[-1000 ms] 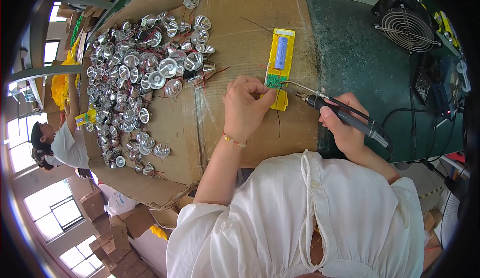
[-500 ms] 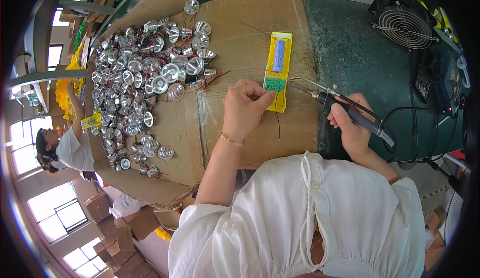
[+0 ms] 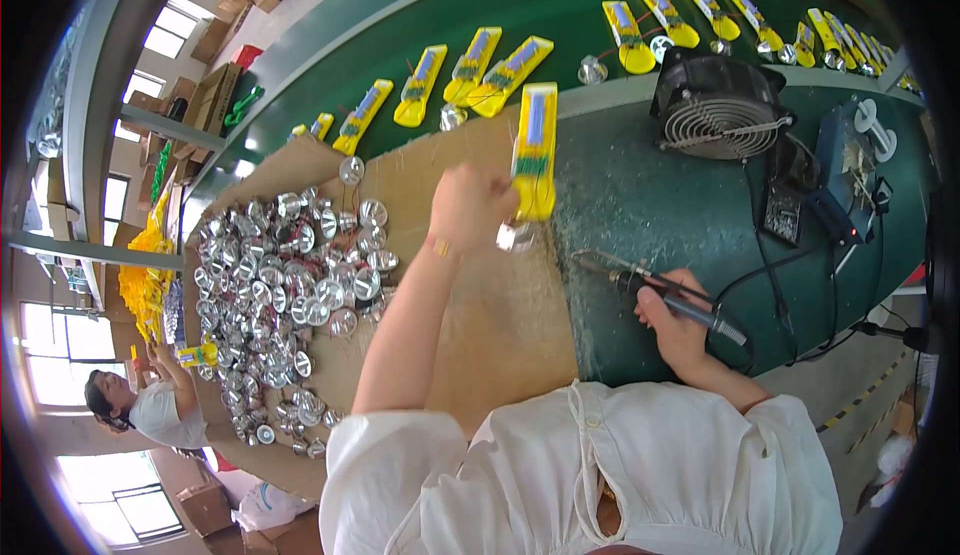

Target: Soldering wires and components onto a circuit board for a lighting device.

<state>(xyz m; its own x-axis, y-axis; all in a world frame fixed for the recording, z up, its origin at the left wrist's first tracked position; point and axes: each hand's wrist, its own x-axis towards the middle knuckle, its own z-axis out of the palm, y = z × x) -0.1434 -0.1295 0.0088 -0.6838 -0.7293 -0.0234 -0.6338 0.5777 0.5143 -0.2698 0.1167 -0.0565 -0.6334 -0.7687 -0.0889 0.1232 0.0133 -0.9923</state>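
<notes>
A yellow plastic lamp housing (image 3: 541, 198) carries a blue battery cell and a green circuit board (image 3: 532, 166) with thin wires. My left hand (image 3: 465, 205), slightly blurred, is closed at the housing's lower left edge and grips it; the fingertips are partly hidden. Just below the hand and housing is a shiny reflector cup (image 3: 517, 237). In my right hand (image 3: 675, 317) is a soldering iron (image 3: 690, 310), wrapped by the fingers, with its tip and a thin metal tube pointing left above the green tabletop, apart from the housing.
Many silver reflectors (image 3: 290, 295) with wires lie heaped on cardboard (image 3: 490, 325) at left. Several yellow housings (image 3: 420, 85) line the green belt (image 3: 340, 45) beyond. A fan (image 3: 720, 105), soldering station (image 3: 845, 180) and cables stand at right. Another person (image 3: 150, 405) works far left.
My left hand has moved the housing farther away and rightward, to the cardboard's far right edge. The soldering iron has drawn away from the circuit board. The head view has shifted, showing more belt.
</notes>
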